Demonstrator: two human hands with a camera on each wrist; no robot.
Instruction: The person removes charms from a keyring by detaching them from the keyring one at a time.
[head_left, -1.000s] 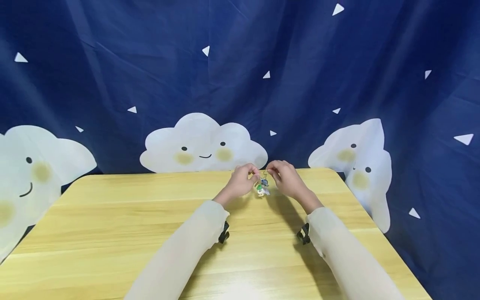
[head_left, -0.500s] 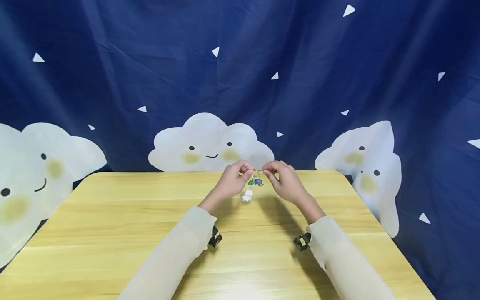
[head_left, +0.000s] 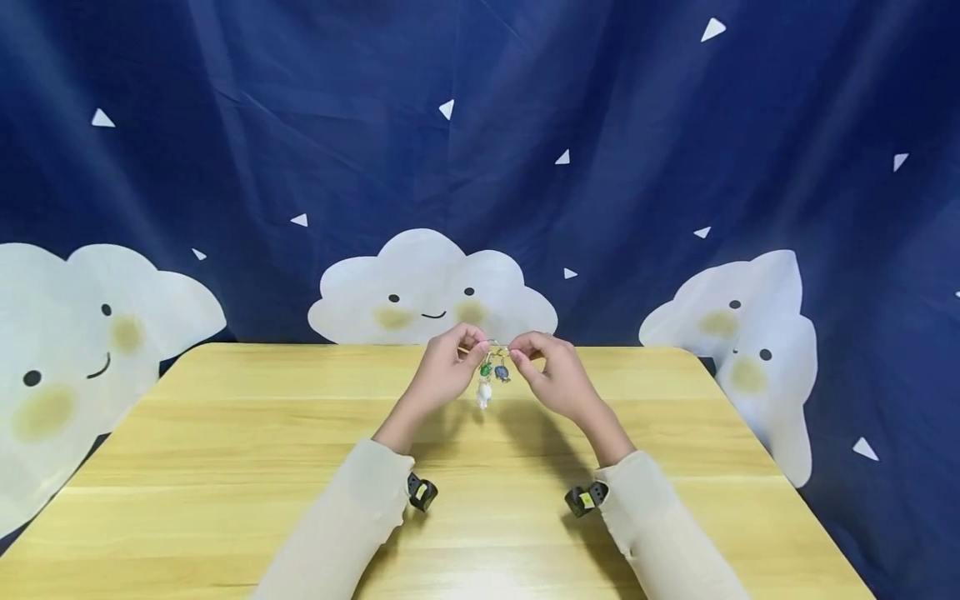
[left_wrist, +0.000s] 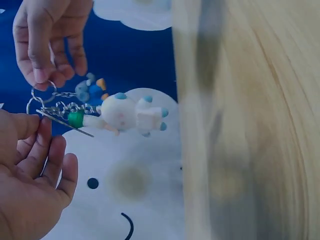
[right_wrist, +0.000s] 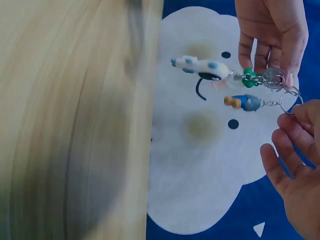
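Both hands raised over the far part of the wooden table [head_left: 262,467], fingertips near one another, keyring cluster slung between. Left hand [head_left: 444,367]: thumb and index finger pinched together on the left ring [left_wrist: 28,107], other fingers loosely bent. Right hand [head_left: 553,377]: thumb and index finger likewise closed on the right ring [right_wrist: 281,104], no gap at the pads that I can make out. Rings overlap or touch at the middle; cannot tell whether they are linked. Charms hang below the grips, long axes near vertical in the head view, free of either palm. White figure [left_wrist: 120,112] lowest, beneath the green charm [left_wrist: 76,118], both under the left fingertips and nearer that hand. Blue figure [right_wrist: 245,102] on its own short chain from the right ring, higher up, just beside the green charm, between the two grips. Flat metal piece [right_wrist: 274,76] lies close to the left fingertips. Judgement: the crossing of the rings, midway between the pinches, is the spot that matters.
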